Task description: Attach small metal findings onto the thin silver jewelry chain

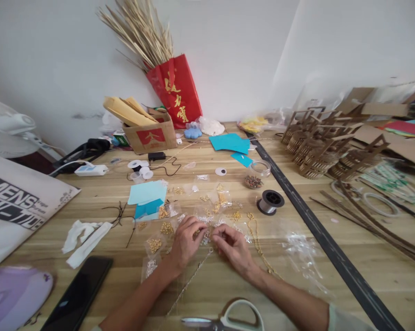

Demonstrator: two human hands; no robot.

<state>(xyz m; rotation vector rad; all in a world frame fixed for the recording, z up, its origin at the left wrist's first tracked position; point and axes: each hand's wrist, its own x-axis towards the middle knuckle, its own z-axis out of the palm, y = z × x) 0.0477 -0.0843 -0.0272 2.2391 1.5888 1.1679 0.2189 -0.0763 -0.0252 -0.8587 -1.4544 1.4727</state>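
Note:
Both hands rest close together on the wooden table (228,285). My left hand (186,241) is curled, its fingertips pinching a small silver piece at a clear bag of silver findings (205,236). My right hand (232,246) is curled too, fingertips pinched just right of that bag; what it holds is too small to name. A thin silver chain (190,282) runs from under the hands toward the near edge. Several small bags of gold findings (224,202) lie just beyond the hands, and a gold chain (257,239) lies to the right.
Scissors (224,319) lie at the near edge, a black phone (78,294) at the near left. A wire spool (270,202), a bead jar (253,180), blue paper (147,193), a cardboard box (152,135) and a red bag (176,89) sit farther back. Wooden cut-outs (324,147) fill the right.

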